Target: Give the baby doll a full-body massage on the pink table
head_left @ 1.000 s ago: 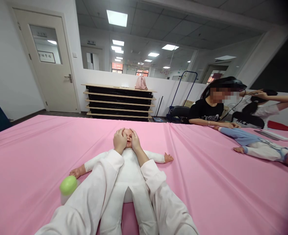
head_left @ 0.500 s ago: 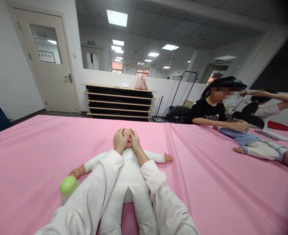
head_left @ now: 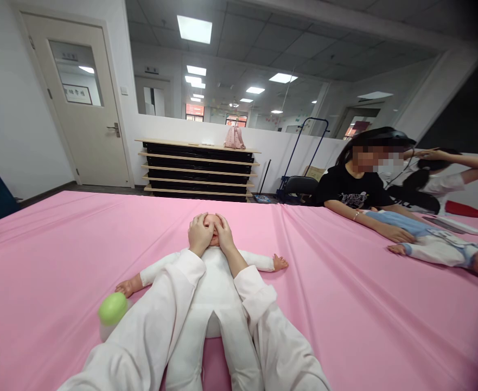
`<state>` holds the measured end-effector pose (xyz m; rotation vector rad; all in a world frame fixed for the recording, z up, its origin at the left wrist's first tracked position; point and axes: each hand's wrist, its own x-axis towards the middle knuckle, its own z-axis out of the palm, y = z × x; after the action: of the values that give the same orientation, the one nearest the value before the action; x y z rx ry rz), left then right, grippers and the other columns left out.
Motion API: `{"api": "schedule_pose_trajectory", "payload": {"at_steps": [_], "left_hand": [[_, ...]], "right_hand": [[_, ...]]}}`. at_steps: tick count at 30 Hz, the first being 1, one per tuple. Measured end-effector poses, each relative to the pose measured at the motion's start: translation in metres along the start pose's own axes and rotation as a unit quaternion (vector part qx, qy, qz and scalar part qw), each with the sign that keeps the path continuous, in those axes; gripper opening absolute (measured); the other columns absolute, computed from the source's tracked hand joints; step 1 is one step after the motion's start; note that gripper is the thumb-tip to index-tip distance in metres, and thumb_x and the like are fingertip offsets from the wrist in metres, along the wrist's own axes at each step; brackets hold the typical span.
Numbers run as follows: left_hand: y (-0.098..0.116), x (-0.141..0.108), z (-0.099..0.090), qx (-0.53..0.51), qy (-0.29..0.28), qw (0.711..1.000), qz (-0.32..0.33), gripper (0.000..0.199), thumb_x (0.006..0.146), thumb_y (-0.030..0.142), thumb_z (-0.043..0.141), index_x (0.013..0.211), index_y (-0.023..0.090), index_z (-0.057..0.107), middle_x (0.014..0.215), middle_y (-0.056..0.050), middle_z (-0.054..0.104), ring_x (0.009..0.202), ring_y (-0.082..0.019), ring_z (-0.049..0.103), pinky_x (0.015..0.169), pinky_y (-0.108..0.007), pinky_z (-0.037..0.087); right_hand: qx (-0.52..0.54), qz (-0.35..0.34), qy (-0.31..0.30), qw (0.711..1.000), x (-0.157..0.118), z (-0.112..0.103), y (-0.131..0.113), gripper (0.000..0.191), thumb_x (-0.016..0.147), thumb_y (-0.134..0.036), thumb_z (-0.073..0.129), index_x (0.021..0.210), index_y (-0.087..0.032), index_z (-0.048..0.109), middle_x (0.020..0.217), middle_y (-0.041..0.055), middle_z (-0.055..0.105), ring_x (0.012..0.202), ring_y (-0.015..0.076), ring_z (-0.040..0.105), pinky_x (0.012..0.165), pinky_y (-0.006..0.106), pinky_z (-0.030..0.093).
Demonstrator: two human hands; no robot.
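A baby doll [head_left: 216,282] with a white cloth body lies on its back on the pink table cover [head_left: 344,315], arms stretched out to both sides. My left hand [head_left: 200,234] is curved around the left side of its head. From the other side my right hand [head_left: 224,232] cups the head, so the two hands hold it between them. The doll's face [head_left: 214,237] shows only in a narrow strip between my thumbs. Beside my left forearm stands a container with a green lid [head_left: 113,308], near one of the doll's hands.
On the right, a person in a black top [head_left: 350,187] leans over another doll [head_left: 438,247] in blue and white. A second person sits behind, arms raised. Beyond the table are stacked boards [head_left: 198,168] with a pink backpack [head_left: 234,138], and a dark chair [head_left: 299,186].
My hands stay on the doll's head with barely any shift. The person on the right has lowered a hand and forearm onto the other doll.
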<state>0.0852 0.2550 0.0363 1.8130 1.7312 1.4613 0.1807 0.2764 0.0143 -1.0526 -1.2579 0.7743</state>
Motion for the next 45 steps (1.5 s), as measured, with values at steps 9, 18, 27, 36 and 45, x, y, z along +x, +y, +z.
{"api": "schedule_pose_trajectory", "payload": {"at_steps": [9,18,27,36,45], "left_hand": [[-0.0028,0.0010,0.0020,-0.004,-0.004,1.000,0.001,0.040,0.080,0.016,0.037,0.117,0.017,0.054,0.122,-0.008,0.053,0.112,-0.021,0.047,0.097,-0.035,0.036],[-0.0035,0.0008,0.0033,0.008,0.002,1.000,0.006,0.038,0.083,0.022,0.038,0.118,0.018,0.054,0.122,-0.008,0.052,0.112,-0.022,0.047,0.096,-0.035,0.037],[-0.0025,-0.0003,0.0013,0.012,0.002,1.000,0.012,0.040,0.079,0.023,0.044,0.118,0.018,0.054,0.121,-0.008,0.053,0.111,-0.022,0.047,0.096,-0.035,0.037],[-0.0043,0.0009,0.0034,0.002,0.005,1.000,-0.001,0.038,0.083,0.020,0.036,0.117,0.018,0.054,0.122,-0.008,0.053,0.112,-0.020,0.047,0.097,-0.034,0.036],[-0.0015,-0.0010,0.0002,0.015,0.000,1.000,0.011,0.041,0.079,0.024,0.046,0.119,0.017,0.053,0.122,-0.008,0.052,0.111,-0.023,0.047,0.096,-0.035,0.037]], "right_hand": [[0.009,0.008,0.007,1.000,0.0023,0.0007,0.0022,0.042,0.071,-0.027,0.041,0.110,-0.016,0.055,0.122,0.0062,0.050,0.116,0.0175,0.043,0.102,0.030,0.030],[-0.001,0.002,-0.001,1.000,0.0023,0.0002,0.0018,0.043,0.074,-0.034,0.044,0.111,-0.016,0.054,0.123,0.0069,0.050,0.116,0.0180,0.043,0.102,0.031,0.030],[0.003,-0.019,-0.014,1.000,-0.0004,-0.0016,0.0012,0.046,0.069,-0.029,0.049,0.112,-0.016,0.053,0.124,0.0067,0.049,0.118,0.0187,0.042,0.103,0.030,0.029],[-0.001,0.016,0.004,1.000,0.0046,0.0019,0.0030,0.041,0.076,-0.030,0.038,0.110,-0.016,0.055,0.122,0.0065,0.051,0.115,0.0168,0.044,0.102,0.030,0.031],[-0.011,-0.021,-0.010,1.000,-0.0021,-0.0009,-0.0017,0.046,0.069,-0.031,0.051,0.113,-0.016,0.053,0.124,0.0073,0.049,0.117,0.0188,0.043,0.102,0.031,0.030]]}}
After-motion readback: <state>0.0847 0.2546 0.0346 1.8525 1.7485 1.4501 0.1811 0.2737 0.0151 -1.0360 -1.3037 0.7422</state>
